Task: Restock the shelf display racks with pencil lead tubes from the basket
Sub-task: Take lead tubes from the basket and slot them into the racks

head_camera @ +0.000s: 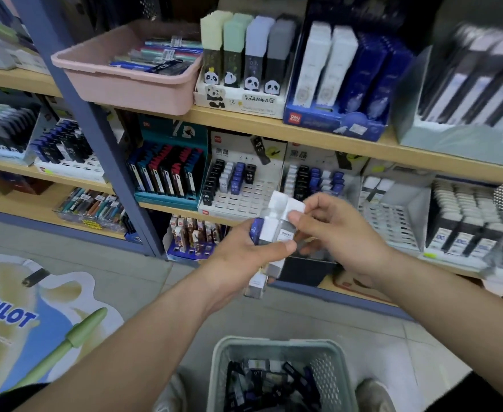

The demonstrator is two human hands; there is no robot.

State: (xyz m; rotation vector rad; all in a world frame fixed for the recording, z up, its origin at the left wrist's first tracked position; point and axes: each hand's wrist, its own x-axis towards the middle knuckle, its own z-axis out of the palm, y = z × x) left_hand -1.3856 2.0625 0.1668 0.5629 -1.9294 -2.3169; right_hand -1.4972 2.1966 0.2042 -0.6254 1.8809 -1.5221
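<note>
Basket (277,344): nearest to me, grey-green plastic with mesh sides, on the floor at the bottom edge of my view, between my two shoes; dark and white lead tubes lie loose in a heap inside.
Shelves (274,121): wooden boards on a blue upright post, filling the upper half of what I see, packed with stationery displays.
Floor sticker (21,316): large Pilot pen advert on the tiles to my left.
Pink tub (119,81): top shelf, left of the panda-print box, holding pens.
White rack (241,191): middle shelf, just behind my hands; black, white and blue tubes fill its back rows, the front slots stand bare.
Second rack (312,176): just right of the first, partly hidden by the tubes I hold.
Left hand (244,251): fingers clenched around a bundle of lead tubes (269,230), thumb pressed across their front; one blue tube marked HB shows at the left of the bundle.
Right hand (336,230): thumb and forefinger pinching the white cap end of one tube at the top of the bundle; the other fingers curl loosely below.
Tubes in hand: held upright in the air in front of the middle shelf, above the basket.
</note>
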